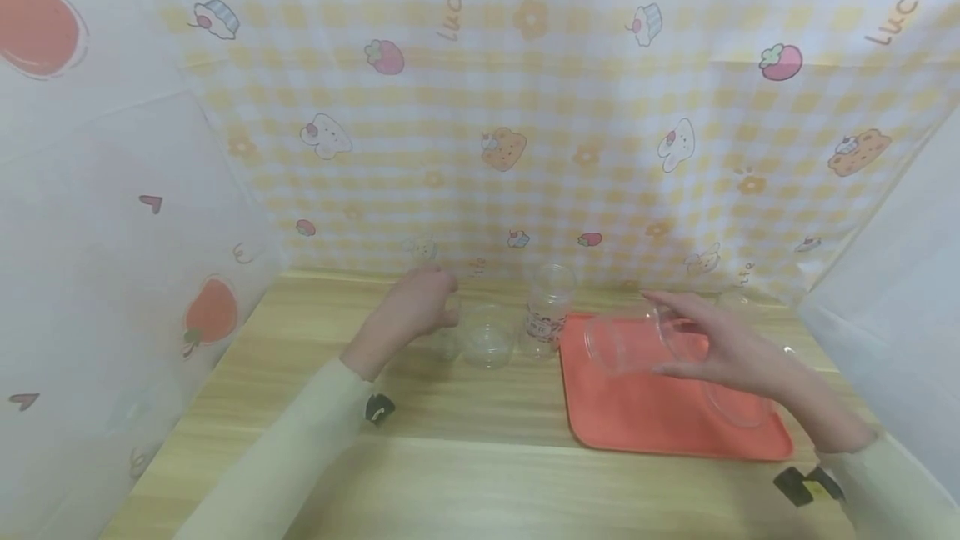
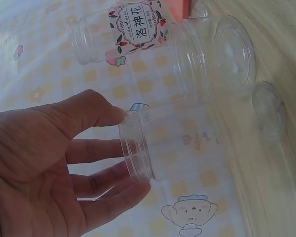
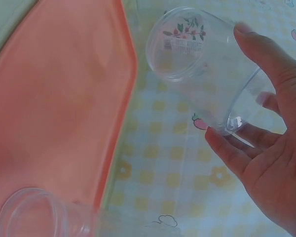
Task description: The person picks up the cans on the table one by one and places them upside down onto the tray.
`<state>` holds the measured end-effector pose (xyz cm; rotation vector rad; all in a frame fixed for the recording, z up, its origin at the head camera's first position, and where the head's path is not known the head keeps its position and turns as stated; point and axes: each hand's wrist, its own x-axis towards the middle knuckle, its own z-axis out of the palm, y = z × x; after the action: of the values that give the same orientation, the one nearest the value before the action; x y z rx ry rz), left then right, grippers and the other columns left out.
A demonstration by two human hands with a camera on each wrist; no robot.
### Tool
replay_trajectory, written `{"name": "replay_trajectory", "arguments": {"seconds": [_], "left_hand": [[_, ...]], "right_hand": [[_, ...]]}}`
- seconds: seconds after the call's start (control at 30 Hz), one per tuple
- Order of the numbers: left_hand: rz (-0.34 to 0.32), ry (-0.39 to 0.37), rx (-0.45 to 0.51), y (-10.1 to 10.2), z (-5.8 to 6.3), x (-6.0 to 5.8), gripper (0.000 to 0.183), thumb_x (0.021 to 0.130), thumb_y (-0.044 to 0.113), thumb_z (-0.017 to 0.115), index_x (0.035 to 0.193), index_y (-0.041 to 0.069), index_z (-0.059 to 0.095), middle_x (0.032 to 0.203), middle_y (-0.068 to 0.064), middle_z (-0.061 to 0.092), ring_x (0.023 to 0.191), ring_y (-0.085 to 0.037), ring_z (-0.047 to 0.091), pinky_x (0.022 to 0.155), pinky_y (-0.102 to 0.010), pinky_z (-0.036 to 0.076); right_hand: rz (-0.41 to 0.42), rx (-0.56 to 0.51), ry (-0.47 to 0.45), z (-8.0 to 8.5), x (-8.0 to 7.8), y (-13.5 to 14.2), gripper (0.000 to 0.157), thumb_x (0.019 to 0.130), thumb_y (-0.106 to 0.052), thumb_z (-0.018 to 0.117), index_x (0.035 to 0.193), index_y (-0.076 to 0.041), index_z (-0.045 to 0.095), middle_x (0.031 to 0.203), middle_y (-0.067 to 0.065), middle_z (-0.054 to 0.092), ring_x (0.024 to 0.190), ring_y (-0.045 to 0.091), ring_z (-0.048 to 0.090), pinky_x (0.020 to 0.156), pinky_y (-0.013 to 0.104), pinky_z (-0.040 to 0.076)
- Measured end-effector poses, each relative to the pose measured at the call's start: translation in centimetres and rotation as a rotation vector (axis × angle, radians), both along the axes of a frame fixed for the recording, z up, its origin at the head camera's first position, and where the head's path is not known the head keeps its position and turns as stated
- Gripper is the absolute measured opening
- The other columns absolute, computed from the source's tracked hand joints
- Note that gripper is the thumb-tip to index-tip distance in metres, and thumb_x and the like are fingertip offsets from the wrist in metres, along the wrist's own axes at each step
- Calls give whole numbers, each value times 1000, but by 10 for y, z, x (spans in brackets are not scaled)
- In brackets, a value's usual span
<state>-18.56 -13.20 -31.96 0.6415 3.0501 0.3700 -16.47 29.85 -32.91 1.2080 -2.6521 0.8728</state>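
My left hand reaches to the back of the table. Its thumb and fingers grip the threaded neck of a clear plastic jar from above. Beside that stands another clear jar, then a tall clear jar with a flowered label. My right hand holds a clear jar by its base end, tipped on its side above the red tray, open end toward the left. On the tray lies one more clear jar, partly seen under my right hand.
A wooden table stands before a yellow checked cloth hung at the back. White cloth sides close it in left and right. Further clear plastic shows behind the tray at right.
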Motion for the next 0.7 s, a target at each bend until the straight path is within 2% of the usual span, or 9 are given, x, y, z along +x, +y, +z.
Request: {"name": "replay_trajectory", "arguments": {"seconds": [0.17,0.3,0.53,0.7], "left_hand": [[-5,13,-10,0,0,1,36,88,18,77,115,-3,68,115,-17,67,109,-34,60,95,-44,52],[-2,18,-14,0,0,2,37,88,18,77,116,-4,68,116,-18,67,109,-34,60,95,-45,53],[10,28,-22,1,0,0,33,86,18,77,111,-3,70,109,-16,69,103,-33,62,92,-44,54],[22,19,-10,2,-1,1,36,86,18,78,115,-2,70,114,-16,68,108,-33,61,95,-45,52]], "right_hand": [[-28,36,-6,1,-1,3,96,76,-25,92,156,-14,40,143,4,52,113,18,60,92,36,56],[-34,52,-4,2,-2,4,94,77,-27,91,155,-14,41,143,5,52,112,22,61,90,40,57],[-42,127,68,7,-5,4,91,76,-30,92,152,-10,46,138,13,56,107,28,64,80,47,59],[-61,177,44,12,-10,7,88,78,-35,90,151,-10,48,140,17,55,105,32,66,76,50,58]]}}
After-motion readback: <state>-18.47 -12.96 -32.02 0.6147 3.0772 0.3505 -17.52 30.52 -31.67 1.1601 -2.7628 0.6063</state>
